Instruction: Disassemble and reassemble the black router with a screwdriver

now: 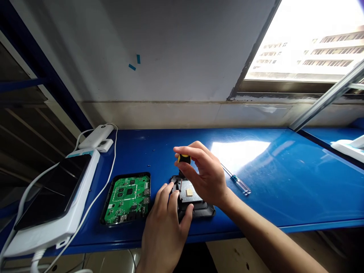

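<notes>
My right hand [203,172] pinches the yellow-and-black handle of a screwdriver [184,158], held upright. Its shaft points down at the left side of a black plastic housing [209,211], which carries a grey metal plate [193,195] with a small beige pad [189,192]. Whether the tip sits in a screw cannot be made out. With fingers spread, my left hand [167,216] rests on the housing's left and front edges. To the left lies another black housing half with a green circuit board [126,199] in it.
A clear-handled screwdriver [241,185] lies on the blue table [284,189] to the right. At far left stands a white device with a dark screen [57,189], with a white cable [106,182] running beside it. Tiny dark screws [149,165] lie behind the board.
</notes>
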The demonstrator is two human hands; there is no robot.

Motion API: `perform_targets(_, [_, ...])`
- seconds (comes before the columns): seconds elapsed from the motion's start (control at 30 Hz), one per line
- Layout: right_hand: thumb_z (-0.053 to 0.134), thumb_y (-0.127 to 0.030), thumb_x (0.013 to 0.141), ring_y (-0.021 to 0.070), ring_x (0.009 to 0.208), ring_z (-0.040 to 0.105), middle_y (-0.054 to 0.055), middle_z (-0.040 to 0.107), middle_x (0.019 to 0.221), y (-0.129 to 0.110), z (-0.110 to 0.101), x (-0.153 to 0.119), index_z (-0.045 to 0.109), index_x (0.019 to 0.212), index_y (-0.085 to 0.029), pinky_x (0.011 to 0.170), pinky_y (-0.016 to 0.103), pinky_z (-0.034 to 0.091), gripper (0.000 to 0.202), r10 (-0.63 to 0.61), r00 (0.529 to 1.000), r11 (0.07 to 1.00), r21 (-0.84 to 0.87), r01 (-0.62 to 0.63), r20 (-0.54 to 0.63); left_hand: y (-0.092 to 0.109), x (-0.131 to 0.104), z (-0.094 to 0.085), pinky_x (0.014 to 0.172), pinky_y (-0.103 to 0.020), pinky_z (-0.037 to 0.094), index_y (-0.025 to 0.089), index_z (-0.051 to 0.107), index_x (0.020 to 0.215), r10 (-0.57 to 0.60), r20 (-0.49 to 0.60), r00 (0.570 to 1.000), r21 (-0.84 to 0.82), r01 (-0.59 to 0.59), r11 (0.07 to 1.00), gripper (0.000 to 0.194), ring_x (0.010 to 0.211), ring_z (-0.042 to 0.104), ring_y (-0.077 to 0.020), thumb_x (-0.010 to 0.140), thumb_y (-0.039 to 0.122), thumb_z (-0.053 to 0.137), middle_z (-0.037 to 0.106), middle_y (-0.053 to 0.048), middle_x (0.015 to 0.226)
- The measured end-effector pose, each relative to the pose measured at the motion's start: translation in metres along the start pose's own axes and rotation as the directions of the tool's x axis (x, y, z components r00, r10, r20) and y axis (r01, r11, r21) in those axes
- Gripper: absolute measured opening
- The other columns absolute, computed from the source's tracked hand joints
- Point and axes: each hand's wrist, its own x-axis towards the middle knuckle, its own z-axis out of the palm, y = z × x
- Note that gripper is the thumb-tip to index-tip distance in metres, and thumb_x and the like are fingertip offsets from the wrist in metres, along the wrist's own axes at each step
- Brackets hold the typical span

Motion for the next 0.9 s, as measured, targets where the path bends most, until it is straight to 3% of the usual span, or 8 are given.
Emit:
perform_targets(0.2, [0.044,-0.024,0.107,0.0175,0.098,0.074,0.008,0.07,0.12,0.0,-0.0041,-0.0035,0.058,0.129,-0.027,0.082,0.035,0.063,0.026,0.07,0.993,0.989,0.123,-0.081,0.092,-0.001,-0.0016,0.0032,0.092,-0.046,0.064,0.017,0.063,0.115,-0.001,-0.034,0.999,-0.004,0.001,1.0,0.029,0.128,0.063,-0.033,0.097,0.038,0.054,0.068,-0.015,0.134])
perform_targets(0.3, [0.063,-0.03,0.1,0.0182,0.093,0.073,0.007,0.067,0.116,0.0019,-0.0022,-0.0026,0.061,0.122,-0.027,0.081,0.036,0.063,0.023,0.009,0.999,0.992,0.123,-0.014,0.04,-0.0031,-0.0022,0.0047,0.091,-0.044,0.064,0.018,0.063,0.115,0.0,-0.046,0.999,-0.001,0.0,1.0,0.029,0.126,0.065,-0.0325,0.097,0.039,0.055,0.069,-0.014,0.133])
perform_targets(0.4, [0.072,-0.025,0.093,0.0163,0.085,0.071,0.004,0.065,0.103,0.0017,-0.0006,-0.0005,0.067,0.111,-0.026,0.074,0.032,0.063,0.018,-0.011,0.999,0.999,0.036,0.012,-0.035,-0.0042,-0.0022,0.0054,0.09,-0.044,0.065,0.017,0.062,0.116,0.03,-0.04,0.999,0.01,-0.029,1.0,0.03,0.127,0.064,-0.0329,0.097,0.039,0.056,0.068,-0.015,0.134])
perform_targets(0.6, [0.038,-0.017,0.107,0.0168,0.097,0.075,0.007,0.071,0.117,-0.001,-0.0025,-0.0018,0.06,0.127,-0.026,0.082,0.036,0.065,0.03,0.053,0.998,0.997,0.049,-0.055,0.03,-0.0022,-0.0019,0.0034,0.091,-0.046,0.064,0.018,0.063,0.114,0.009,-0.041,0.999,0.007,-0.009,1.0,0.028,0.126,0.065,-0.0333,0.097,0.039,0.056,0.069,-0.014,0.133])
perform_targets(0.7, [0.052,-0.024,0.104,0.0185,0.098,0.073,0.008,0.068,0.12,-0.0005,-0.0021,-0.0015,0.062,0.122,-0.026,0.083,0.038,0.064,0.021,0.011,1.0,0.998,0.058,-0.012,0.012,-0.0019,-0.0015,0.0028,0.089,-0.047,0.065,0.016,0.062,0.114,0.033,-0.047,0.998,0.026,-0.032,0.999,0.029,0.124,0.066,-0.034,0.097,0.039,0.055,0.069,-0.016,0.132])
perform_targets(0.8, [0.068,-0.024,0.096,0.0174,0.089,0.071,0.005,0.067,0.107,-0.0005,-0.001,-0.0008,0.067,0.113,-0.026,0.077,0.035,0.063,0.017,-0.001,0.999,1.0,0.0,0.001,-0.038,-0.0017,-0.0011,0.0034,0.09,-0.049,0.064,0.015,0.062,0.115,0.029,-0.044,0.999,0.027,-0.028,0.999,0.03,0.125,0.065,-0.0347,0.096,0.038,0.056,0.069,-0.017,0.132])
perform_targets(0.9, [0.048,-0.02,0.105,0.0174,0.097,0.073,0.006,0.071,0.115,-0.0025,-0.0005,-0.0022,0.061,0.125,-0.028,0.082,0.037,0.063,0.025,0.068,0.998,0.997,0.023,-0.068,-0.014,-0.001,-0.001,0.0041,0.092,-0.05,0.064,0.014,0.062,0.114,0.018,-0.05,0.999,0.001,-0.018,1.0,0.029,0.126,0.064,-0.0351,0.096,0.036,0.056,0.069,-0.018,0.132])
